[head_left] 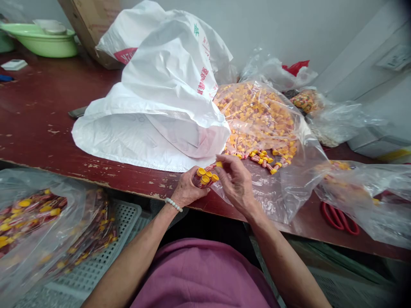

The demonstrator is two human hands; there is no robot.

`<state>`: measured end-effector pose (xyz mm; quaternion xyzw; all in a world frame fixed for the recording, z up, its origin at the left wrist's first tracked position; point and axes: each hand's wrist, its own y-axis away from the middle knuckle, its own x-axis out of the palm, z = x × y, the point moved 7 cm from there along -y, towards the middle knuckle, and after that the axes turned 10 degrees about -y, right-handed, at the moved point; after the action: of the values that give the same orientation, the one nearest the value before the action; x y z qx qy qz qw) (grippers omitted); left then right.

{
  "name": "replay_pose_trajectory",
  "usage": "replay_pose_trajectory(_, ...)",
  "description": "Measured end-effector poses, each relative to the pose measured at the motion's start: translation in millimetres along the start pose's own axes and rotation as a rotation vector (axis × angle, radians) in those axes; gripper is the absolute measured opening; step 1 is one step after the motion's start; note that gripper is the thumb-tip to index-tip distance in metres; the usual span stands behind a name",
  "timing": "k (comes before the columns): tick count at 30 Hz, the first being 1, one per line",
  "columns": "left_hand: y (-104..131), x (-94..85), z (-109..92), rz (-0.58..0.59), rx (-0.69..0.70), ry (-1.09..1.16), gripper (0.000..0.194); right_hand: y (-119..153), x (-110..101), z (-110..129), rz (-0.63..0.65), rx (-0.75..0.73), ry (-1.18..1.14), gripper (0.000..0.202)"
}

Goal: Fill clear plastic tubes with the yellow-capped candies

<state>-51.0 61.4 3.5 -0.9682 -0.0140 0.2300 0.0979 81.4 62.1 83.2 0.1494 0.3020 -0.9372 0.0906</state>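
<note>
My left hand (pixel 187 189), with a beaded bracelet at the wrist, is wrapped round a bundle of small red-and-white tubes with yellow caps (pixel 205 178). Several yellow ends point up toward me. Just to the right, my right hand (pixel 236 182) pinches one more yellow-capped tube (pixel 218 164) between thumb and fingers, close beside the bundle. Beyond my right hand, a clear plastic bag (pixel 257 115) is filled with many such tubes, some spilling out of its mouth onto the table.
A large white sack (pixel 154 98) lies on the dark red table (pixel 38 111). Red-handled scissors (pixel 339 219) rest at the right, near another clear bag (pixel 379 192). At lower left, bagged tubes (pixel 28 214) sit over a grey plastic crate (pixel 96 256). A green basin (pixel 48 42) stands at back left.
</note>
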Motion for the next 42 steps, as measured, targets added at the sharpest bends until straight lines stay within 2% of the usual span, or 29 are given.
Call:
replay_pose_trajectory(3, 1, -1.9, -5, -0.014, 0.014, -0.056, 0.032, 2, -11, -8, -0.064, 0.082, -0.071, 0.026)
replay_pose_trajectory(6, 2, -3.5, -8, -0.015, 0.024, -0.073, 0.029, 5, -7, -3, -0.031, 0.098, -0.055, 0.026)
replay_pose_trajectory(10, 2, -6.0, -8, -0.058, 0.063, -0.111, 0.025, 6, 12, 16, 0.062, -0.005, 0.096, 0.022)
replay_pose_trajectory(14, 1, -5.5, -6, -0.103, 0.101, -0.165, 0.019, 5, 31, 26, 0.219, -0.107, 0.210, 0.019)
replay_pose_trajectory(18, 1, -4.5, -2, -0.107, 0.092, -0.194, 0.015, 9, 31, 30, 0.210, -0.169, 0.295, 0.019)
replay_pose_trajectory(23, 1, -3.0, 4, -0.052, 0.145, -0.048, 0.018, 21, 48, 18, 0.382, -0.098, 0.421, 0.029)
replay_pose_trajectory(26, -1, -5.4, 6, -0.034, 0.074, -0.014, 0.022, 20, 42, 12, 0.359, -0.040, 0.334, 0.033)
replay_pose_trajectory(28, -1, -7.9, 4, -0.014, 0.001, 0.098, 0.031, 18, 31, 9, 0.305, -0.016, 0.236, 0.046)
replay_pose_trajectory(31, 2, -8.3, 3, 0.040, -0.140, 0.337, 0.039, 21, 16, 2, 0.246, -0.004, 0.171, 0.077)
replay_pose_trajectory(35, 11, -0.6, 6, 0.125, -0.288, 0.567, 0.025, 34, 23, -9, 0.335, -0.026, 0.223, 0.103)
replay_pose_trajectory(38, 14, 3.7, 7, 0.144, -0.299, 0.690, 0.020, 39, 32, -14, 0.371, -0.038, 0.248, 0.103)
replay_pose_trajectory(42, 14, 7.7, 4, 0.171, -0.317, 0.768, 0.020, 34, 37, -14, 0.329, -0.073, 0.214, 0.095)
